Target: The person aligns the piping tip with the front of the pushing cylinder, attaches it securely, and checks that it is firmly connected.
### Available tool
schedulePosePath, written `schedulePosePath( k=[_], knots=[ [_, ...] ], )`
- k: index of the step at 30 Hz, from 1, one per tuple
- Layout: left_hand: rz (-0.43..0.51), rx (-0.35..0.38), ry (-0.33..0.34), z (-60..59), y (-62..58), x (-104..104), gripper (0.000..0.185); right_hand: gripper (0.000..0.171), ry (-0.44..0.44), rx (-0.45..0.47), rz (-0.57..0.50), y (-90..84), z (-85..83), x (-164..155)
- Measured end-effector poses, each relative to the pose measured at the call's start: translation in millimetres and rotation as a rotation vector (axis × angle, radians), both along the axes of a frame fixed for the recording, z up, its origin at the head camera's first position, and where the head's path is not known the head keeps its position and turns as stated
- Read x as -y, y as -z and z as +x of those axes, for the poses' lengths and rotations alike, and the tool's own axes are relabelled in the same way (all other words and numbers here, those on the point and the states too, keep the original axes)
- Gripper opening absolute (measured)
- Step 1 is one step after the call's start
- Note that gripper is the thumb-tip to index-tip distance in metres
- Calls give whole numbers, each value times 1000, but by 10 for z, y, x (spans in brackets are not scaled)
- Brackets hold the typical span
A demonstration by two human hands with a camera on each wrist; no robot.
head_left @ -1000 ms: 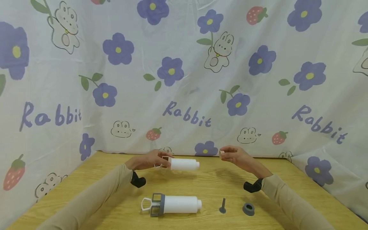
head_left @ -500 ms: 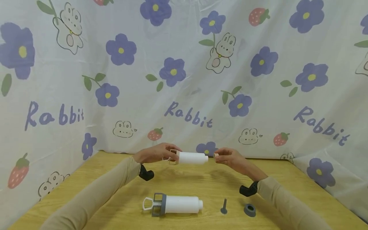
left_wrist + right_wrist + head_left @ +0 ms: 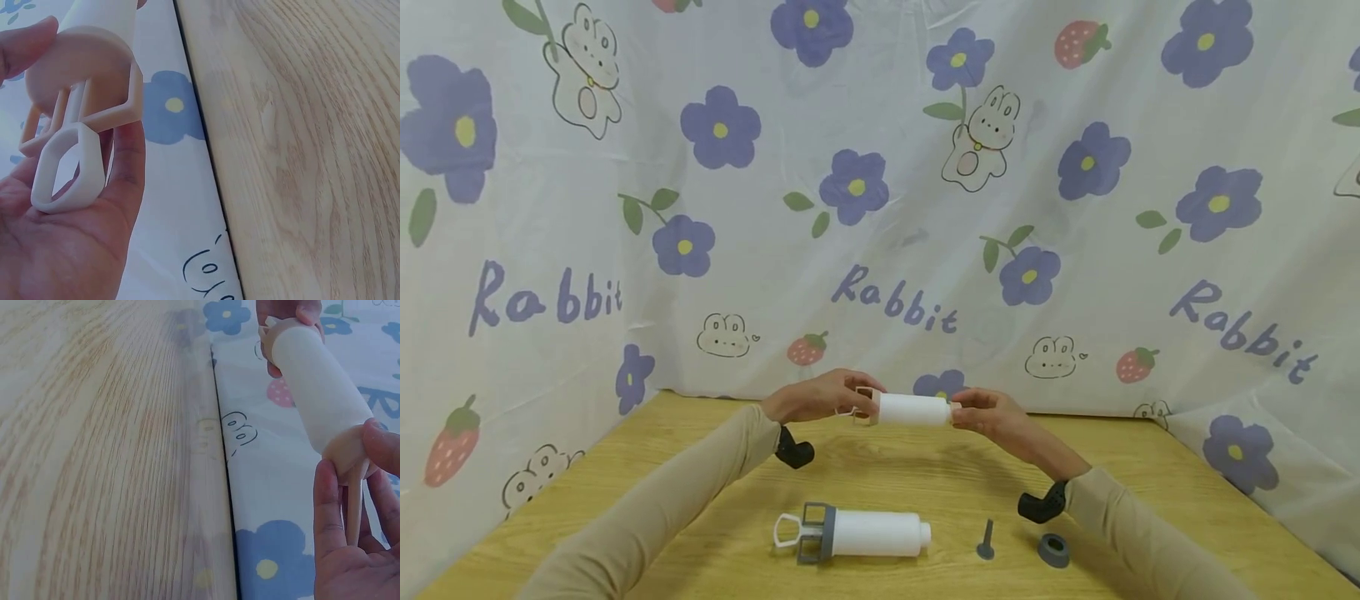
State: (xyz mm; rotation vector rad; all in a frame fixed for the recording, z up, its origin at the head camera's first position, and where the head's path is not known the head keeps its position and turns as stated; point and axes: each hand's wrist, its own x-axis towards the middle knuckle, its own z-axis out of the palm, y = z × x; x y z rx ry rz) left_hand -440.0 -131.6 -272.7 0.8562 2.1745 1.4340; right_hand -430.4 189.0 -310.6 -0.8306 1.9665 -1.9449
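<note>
My left hand (image 3: 848,397) grips the cream collar end of a white tube (image 3: 912,409), held level above the far side of the wooden table (image 3: 880,479). In the left wrist view the collar (image 3: 81,62) and its ring handle (image 3: 65,169) lie against my fingers (image 3: 128,162). My right hand (image 3: 966,409) pinches a small cream cap (image 3: 350,456) against the tube's neck. A thin stem (image 3: 354,506) runs from the cap down between my right fingers (image 3: 328,506). The tube's body (image 3: 315,384) runs away from that cap to the left hand's fingertips (image 3: 287,309).
On the near part of the table lie a second white tube (image 3: 872,533) with a grey collar (image 3: 816,533) and white ring handle, a small grey pin (image 3: 986,540) and a grey ring cap (image 3: 1054,550). A flower-printed cloth (image 3: 880,208) hangs behind and at both sides.
The two hands have come together. The left hand carried the tube right and slightly up, and the right hand brought the small cap from apart up against the tube's neck.
</note>
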Motion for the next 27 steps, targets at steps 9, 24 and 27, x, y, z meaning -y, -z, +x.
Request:
schedulePosePath(
  k=[9,24,27],
  knots=[
    [26,-6,-17,-10,55,-44,44,26,15,84,33,10,-33,-1],
    [42,-78,-34,15,124,-126,44,56,82,375,126,-36,-43,40],
    [52,-77,-34,9,128,-116,45,68,86,356,142,-44,-48,28]
  ],
)
